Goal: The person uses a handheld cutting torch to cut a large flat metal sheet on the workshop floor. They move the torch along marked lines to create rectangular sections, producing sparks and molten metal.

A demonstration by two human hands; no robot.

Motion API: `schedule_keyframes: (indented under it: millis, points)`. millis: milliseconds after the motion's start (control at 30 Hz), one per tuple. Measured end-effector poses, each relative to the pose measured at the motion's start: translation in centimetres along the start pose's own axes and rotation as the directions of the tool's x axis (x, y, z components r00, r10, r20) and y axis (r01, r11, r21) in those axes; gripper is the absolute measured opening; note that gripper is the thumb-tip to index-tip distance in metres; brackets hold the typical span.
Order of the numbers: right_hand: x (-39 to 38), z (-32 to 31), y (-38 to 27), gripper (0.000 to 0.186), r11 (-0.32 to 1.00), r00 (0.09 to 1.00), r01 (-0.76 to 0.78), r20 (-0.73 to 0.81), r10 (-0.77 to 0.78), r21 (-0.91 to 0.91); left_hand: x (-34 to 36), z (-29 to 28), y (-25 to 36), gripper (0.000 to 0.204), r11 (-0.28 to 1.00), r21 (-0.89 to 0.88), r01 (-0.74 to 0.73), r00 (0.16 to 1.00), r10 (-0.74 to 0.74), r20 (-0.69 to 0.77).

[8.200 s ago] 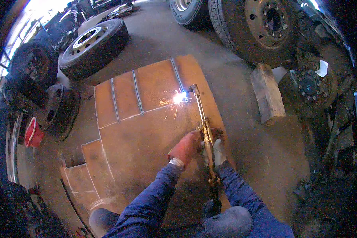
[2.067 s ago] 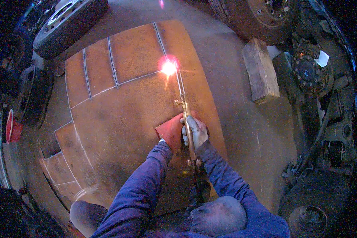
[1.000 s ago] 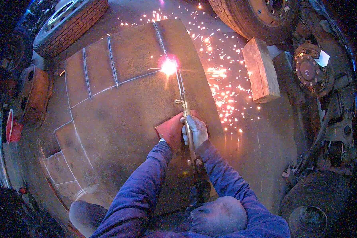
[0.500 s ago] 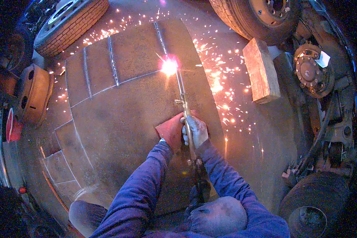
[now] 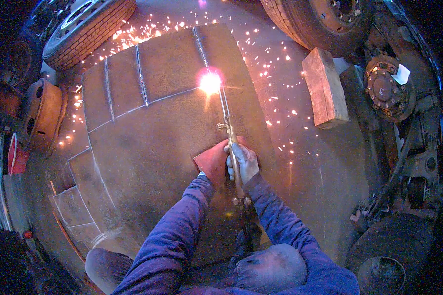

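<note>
A brass-coloured cutting torch (image 5: 234, 162) points away from me over a brown steel plate (image 5: 147, 147). Wrapped round its handle is my right hand (image 5: 244, 161), closed. My left hand (image 5: 212, 162) is beside it under the torch, covered by something red that looks like a glove or a piece of leather; its fingers are hidden. At the torch's tip a bright white-pink glow (image 5: 210, 82) hides the spot where it meets the plate. Chalk-white lines cross the plate, and a dark cut line (image 5: 199, 44) runs from the glow to the far edge.
Sparks scatter beyond the plate's far and right edges. A wooden block (image 5: 324, 88) lies at the right, near a large tyre (image 5: 305, 24) and a rusty wheel hub (image 5: 386, 88). Another tyre (image 5: 88, 34) and a bare wheel rim (image 5: 44, 115) are at the left.
The sparks have thinned on the right and thickened along the plate's far left edge. Both hands and the torch look almost still, and the glow has barely shifted.
</note>
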State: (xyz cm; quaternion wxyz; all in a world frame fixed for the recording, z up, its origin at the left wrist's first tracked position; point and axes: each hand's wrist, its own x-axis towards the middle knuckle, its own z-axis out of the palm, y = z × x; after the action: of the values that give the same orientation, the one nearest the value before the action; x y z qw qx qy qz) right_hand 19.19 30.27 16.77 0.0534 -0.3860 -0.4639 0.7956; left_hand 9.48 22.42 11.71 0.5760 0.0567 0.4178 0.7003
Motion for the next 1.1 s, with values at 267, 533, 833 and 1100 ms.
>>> schedule_keyframes:
  millis: [267, 533, 833, 1100]
  points:
    - [0.2, -0.3, 0.3, 0.039, 1.000, 1.000, 0.013, 0.027, -0.013, 0.010, -0.2, 0.4, 0.4, 0.023, 0.955, -0.271, 0.117, 0.984, -0.075, 0.160]
    - [0.1, -0.4, 0.2, 0.040, 1.000, 1.000, 0.010, 0.006, -0.010, -0.029, 0.6, -0.9, -0.7, 0.026, 0.989, -0.148, 0.014, 0.976, 0.019, 0.217]
    - [0.1, -0.5, 0.2, 0.039, 1.000, 1.000, -0.001, 0.032, 0.002, -0.021, -1.0, 2.0, 1.3, 0.024, 0.980, 0.091, -0.179, 0.982, 0.172, 0.081]
    - [-0.1, -0.5, 0.0, 0.037, 1.000, 0.999, -0.014, 0.039, 0.014, 0.008, -1.0, 1.3, 1.0, 0.024, 0.996, 0.048, -0.069, 0.993, 0.064, 0.104]
